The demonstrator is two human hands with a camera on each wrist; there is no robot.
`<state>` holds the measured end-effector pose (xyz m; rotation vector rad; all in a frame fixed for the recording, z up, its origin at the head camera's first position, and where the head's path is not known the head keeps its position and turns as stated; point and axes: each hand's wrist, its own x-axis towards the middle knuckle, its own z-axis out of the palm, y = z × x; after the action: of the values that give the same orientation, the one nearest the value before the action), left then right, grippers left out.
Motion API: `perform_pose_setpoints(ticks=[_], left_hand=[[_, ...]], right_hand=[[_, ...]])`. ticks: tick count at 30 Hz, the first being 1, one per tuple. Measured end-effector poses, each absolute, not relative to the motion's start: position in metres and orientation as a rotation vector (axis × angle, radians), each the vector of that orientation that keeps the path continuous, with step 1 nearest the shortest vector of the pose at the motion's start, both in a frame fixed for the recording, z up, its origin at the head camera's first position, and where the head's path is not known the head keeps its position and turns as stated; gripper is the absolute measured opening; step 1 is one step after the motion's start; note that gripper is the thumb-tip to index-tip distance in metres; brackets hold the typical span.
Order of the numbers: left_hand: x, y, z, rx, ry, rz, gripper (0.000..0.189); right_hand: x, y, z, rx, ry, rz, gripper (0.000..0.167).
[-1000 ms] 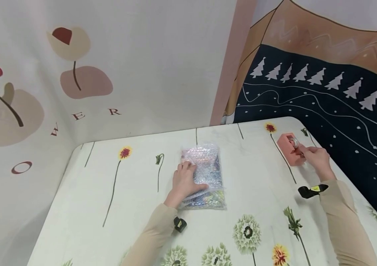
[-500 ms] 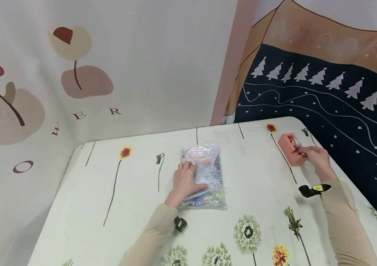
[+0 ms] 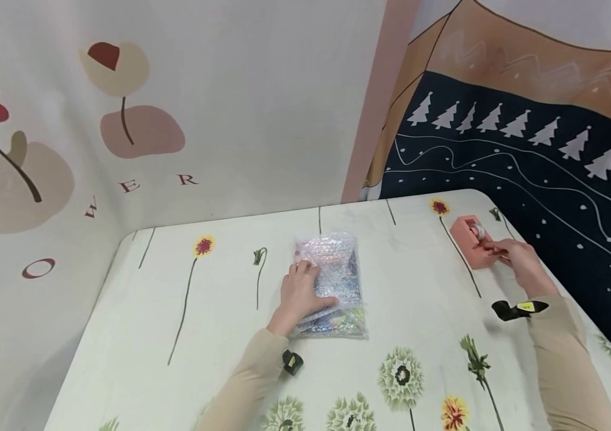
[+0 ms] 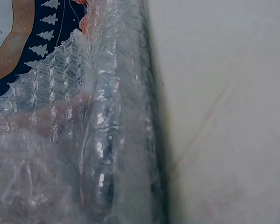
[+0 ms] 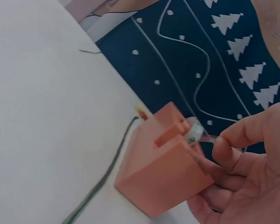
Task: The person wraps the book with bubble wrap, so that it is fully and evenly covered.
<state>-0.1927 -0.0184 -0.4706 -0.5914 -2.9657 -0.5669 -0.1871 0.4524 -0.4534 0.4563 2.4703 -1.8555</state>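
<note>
A flat, colourful item wrapped in bubble wrap [image 3: 337, 269] lies on the table in the head view. My left hand [image 3: 298, 293] rests on its left side, fingers spread and thumb stretched across the wrap's lower fold. In the left wrist view, clear bubble wrap [image 4: 116, 130] fills the left half, and a finger shows blurrily through it. At the table's right side stands a pink tape dispenser [image 3: 469, 242] with a roll of clear tape [image 5: 193, 133]. My right hand [image 5: 252, 168] pinches the tape's free end [image 5: 208, 138] between thumb and forefinger, its other fingers by the dispenser's end.
A white flower-printed cloth [image 3: 219, 317] covers the table. Behind it hangs a pale printed curtain [image 3: 251, 120]. A dark blue cloth with white trees [image 3: 531, 173] hangs along the right edge, close to the dispenser.
My right hand has shifted slightly right and down, drawing the tape end away from the roll. My left hand and the wrapped item have stayed in place.
</note>
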Motion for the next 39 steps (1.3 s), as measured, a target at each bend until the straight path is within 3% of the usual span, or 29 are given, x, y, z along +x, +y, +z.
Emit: perform_pose_setpoints(ticks=[2, 7, 13, 18, 21, 27, 32, 39], left_hand=[[-0.193, -0.018, -0.470, -0.591, -2.965, -0.570, 0.083], [-0.193, -0.018, -0.469, -0.591, -2.970, -0.580, 0.084], [-0.193, -0.017, -0.469, -0.606, -2.971, -0.584, 0.082], [-0.193, -0.017, -0.469, -0.601, -2.970, -0.574, 0.083], [-0.193, -0.017, -0.469, -0.600, -2.966, -0.567, 0.083], [-0.192, -0.017, -0.469, -0.605, -2.949, -0.559, 0.082], [-0.192, -0.017, -0.469, -0.600, -2.958, -0.569, 0.082], [-0.193, -0.018, -0.470, -0.594, -2.960, -0.570, 0.083]], right_hand=[[-0.183, 0.447, -0.445, 0.395, 2.413, -1.926, 0.030], [-0.193, 0.472, -0.473, 0.388, 2.471, -1.880, 0.024], [-0.203, 0.492, -0.507, 0.792, 2.885, -1.466, 0.043], [-0.202, 0.486, -0.514, 0.975, 3.059, -1.279, 0.047], [-0.195, 0.473, -0.509, 1.019, 2.961, -1.403, 0.045], [-0.173, 0.421, -0.466, 1.208, 2.514, -1.938, 0.021], [-0.163, 0.394, -0.445, 1.287, 2.281, -2.189, 0.016], [-0.154, 0.396, -0.445, 1.108, 2.254, -2.251, 0.015]])
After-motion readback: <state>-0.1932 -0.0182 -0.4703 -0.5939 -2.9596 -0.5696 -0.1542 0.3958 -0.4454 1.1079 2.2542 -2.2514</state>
